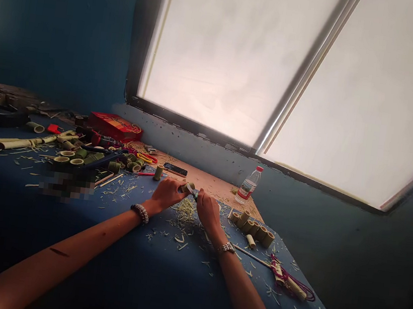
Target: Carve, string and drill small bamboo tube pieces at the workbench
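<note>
Nearest to me on the blue tabletop (160,275), strewn with pale shavings, a bundle of purple cord (301,284) lies to the right, tangled around short sticks. A small bamboo piece (251,241) rests on its side farther in, and a heap of shavings (186,211) sits just below the hands. The right forearm covers part of the table between heap and cord.

I see the left hand (166,194) closed, its fingertips pinching a short bamboo tube (187,187) above the heap. The right hand (207,209) is curled tight round a small bladed tool (195,194), which meets the tube. The tube's long axis seems to run crosswise, pale end toward the right hand; fingers hide its exact tilt.

To the right, a row of bamboo sections (254,229) crowds that side. Beyond the left hand stands an upright section (158,172); past it I find a phone (175,169), a bottle (248,186) and a red box (113,126) below the bright window (219,60).
</note>
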`<state>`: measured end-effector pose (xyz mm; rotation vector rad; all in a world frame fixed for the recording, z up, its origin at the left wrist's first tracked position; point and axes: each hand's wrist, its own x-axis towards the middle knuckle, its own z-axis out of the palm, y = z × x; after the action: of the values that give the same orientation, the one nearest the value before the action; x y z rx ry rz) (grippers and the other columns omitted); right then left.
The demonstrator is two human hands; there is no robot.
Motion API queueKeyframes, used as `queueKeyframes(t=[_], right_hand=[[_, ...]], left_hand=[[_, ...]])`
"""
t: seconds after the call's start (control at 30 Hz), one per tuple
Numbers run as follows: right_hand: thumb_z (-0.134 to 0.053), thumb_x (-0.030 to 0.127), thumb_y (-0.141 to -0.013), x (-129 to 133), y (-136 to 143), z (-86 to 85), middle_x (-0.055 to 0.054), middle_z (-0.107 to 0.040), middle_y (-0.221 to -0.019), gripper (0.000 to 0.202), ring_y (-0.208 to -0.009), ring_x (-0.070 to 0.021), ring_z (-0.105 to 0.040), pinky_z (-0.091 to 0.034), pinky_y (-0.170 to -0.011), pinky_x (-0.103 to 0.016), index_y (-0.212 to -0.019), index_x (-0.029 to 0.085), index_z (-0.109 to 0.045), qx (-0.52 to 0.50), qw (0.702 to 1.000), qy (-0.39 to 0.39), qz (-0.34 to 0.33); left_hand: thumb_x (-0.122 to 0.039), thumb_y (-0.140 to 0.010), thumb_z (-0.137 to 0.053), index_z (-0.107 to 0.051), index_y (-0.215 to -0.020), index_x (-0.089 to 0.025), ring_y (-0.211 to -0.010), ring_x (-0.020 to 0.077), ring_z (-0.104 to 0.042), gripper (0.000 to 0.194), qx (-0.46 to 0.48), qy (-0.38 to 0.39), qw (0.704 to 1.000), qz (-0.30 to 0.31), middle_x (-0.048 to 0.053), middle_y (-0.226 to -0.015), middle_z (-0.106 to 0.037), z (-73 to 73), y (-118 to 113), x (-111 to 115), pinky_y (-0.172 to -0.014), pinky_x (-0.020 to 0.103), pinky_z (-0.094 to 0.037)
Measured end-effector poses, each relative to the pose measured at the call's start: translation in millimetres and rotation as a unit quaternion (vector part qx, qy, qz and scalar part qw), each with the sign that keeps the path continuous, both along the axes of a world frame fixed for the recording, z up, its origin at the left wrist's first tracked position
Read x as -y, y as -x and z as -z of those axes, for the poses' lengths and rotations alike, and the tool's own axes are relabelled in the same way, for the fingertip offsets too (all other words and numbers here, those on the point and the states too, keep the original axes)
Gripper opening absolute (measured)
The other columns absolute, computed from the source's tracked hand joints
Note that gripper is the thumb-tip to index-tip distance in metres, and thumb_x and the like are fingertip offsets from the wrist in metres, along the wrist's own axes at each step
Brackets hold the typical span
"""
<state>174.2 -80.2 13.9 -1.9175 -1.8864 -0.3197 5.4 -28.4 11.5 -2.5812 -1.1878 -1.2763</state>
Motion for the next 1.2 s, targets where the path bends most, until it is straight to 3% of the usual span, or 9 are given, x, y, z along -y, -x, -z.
queueKeyframes(t=[0.23,0.33,0.43,0.5,0.73,0.87,1.0,1.1,1.2], right_hand=[[-0.026,0.030,-0.113,-4.8,-41.4,-7.5,-0.019,-0.077,-0.095,0.055,-0.082,-0.0202,-0.072,-0.040,-0.066,-0.026,-0.091,0.013,-0.073,-0.056,0.990,-0.044,0.123],[-0.028,0.028,-0.113,-1.4,-40.3,-5.4,-0.017,-0.078,-0.095,0.052,-0.083,-0.0198,-0.072,-0.039,-0.066,-0.026,-0.089,0.013,-0.072,-0.055,0.995,-0.033,0.082],[-0.029,0.028,-0.114,0.2,-18.9,-1.2,-0.015,-0.078,-0.093,0.051,-0.085,-0.0193,-0.073,-0.037,-0.066,-0.027,-0.089,0.014,-0.070,-0.033,0.999,-0.009,-0.008],[-0.028,0.028,-0.114,0.5,-5.5,0.4,-0.014,-0.078,-0.093,0.049,-0.086,-0.0197,-0.074,-0.035,-0.066,-0.028,-0.090,0.015,-0.070,-0.018,0.999,-0.002,-0.028],[-0.029,0.030,-0.113,-0.2,0.4,-1.0,-0.015,-0.078,-0.092,0.047,-0.084,-0.0214,-0.074,-0.037,-0.066,-0.027,-0.097,0.014,-0.071,0.013,1.000,-0.002,0.009],[-0.023,0.031,-0.114,-1.9,-21.8,-8.6,-0.017,-0.077,-0.093,0.055,-0.082,-0.0199,-0.072,-0.040,-0.069,-0.026,-0.097,0.012,-0.072,-0.023,0.996,-0.016,0.082],[-0.020,0.026,-0.113,1.0,-46.2,-13.2,-0.019,-0.075,-0.097,0.056,-0.088,-0.0207,-0.072,-0.041,-0.072,-0.027,-0.104,0.008,-0.072,-0.034,0.991,-0.026,0.127],[-0.032,0.023,-0.111,1.3,-39.8,-10.6,-0.017,-0.076,-0.097,0.039,-0.090,-0.0206,-0.071,-0.040,-0.071,-0.027,-0.115,0.009,-0.069,-0.008,0.997,-0.017,0.071],[-0.031,0.023,-0.113,-0.8,-20.0,-6.1,-0.015,-0.076,-0.096,0.040,-0.089,-0.0199,-0.071,-0.037,-0.069,-0.027,-0.107,0.012,-0.068,0.006,1.000,0.003,-0.007]], left_hand=[[-0.050,-0.095,-0.061,-0.077,-0.093,-0.021,-0.073,0.0221,-0.065,0.033,0.028,-0.022,0.999,-0.001,0.005,-0.075,-0.074,0.4,6.4,3.0,-0.080,0.037,-0.047],[-0.048,-0.093,-0.064,-0.079,-0.092,-0.022,-0.078,0.0243,-0.067,0.030,0.014,-0.010,0.999,-0.032,0.006,-0.080,-0.076,1.8,6.2,-2.4,-0.085,0.040,-0.047],[-0.048,-0.092,-0.065,-0.080,-0.092,-0.023,-0.083,0.0266,-0.068,0.029,0.009,-0.007,0.999,-0.048,0.008,-0.082,-0.077,2.7,4.1,-6.1,-0.089,0.042,-0.046],[-0.046,-0.092,-0.066,-0.080,-0.091,-0.023,-0.087,0.0274,-0.069,0.027,0.015,-0.008,0.999,-0.044,0.007,-0.082,-0.077,3.0,2.5,-6.9,-0.090,0.042,-0.046],[-0.043,-0.093,-0.065,-0.079,-0.090,-0.023,-0.085,0.0243,-0.069,0.025,0.036,-0.012,0.999,0.019,0.005,-0.082,-0.077,2.4,0.8,-5.6,-0.084,0.036,-0.047],[-0.046,-0.093,-0.067,-0.081,-0.101,-0.023,-0.089,0.0251,-0.070,0.028,0.065,-0.019,0.997,0.034,0.006,-0.092,-0.079,2.8,4.0,-3.3,-0.087,0.037,-0.048],[-0.046,-0.090,-0.071,-0.081,-0.107,-0.023,-0.087,0.0257,-0.071,0.031,0.070,-0.007,0.998,0.004,0.006,-0.093,-0.080,3.4,6.3,-3.2,-0.092,0.039,-0.047],[-0.045,-0.088,-0.072,-0.083,-0.102,-0.024,-0.090,0.0271,-0.071,0.027,0.060,-0.011,0.998,-0.032,0.007,-0.092,-0.080,3.3,5.2,-5.3,-0.094,0.040,-0.046],[-0.044,-0.089,-0.072,-0.083,-0.101,-0.026,-0.094,0.0280,-0.071,0.025,0.045,-0.024,0.998,-0.040,0.007,-0.093,-0.081,3.6,3.8,-7.1,-0.095,0.041,-0.044]])
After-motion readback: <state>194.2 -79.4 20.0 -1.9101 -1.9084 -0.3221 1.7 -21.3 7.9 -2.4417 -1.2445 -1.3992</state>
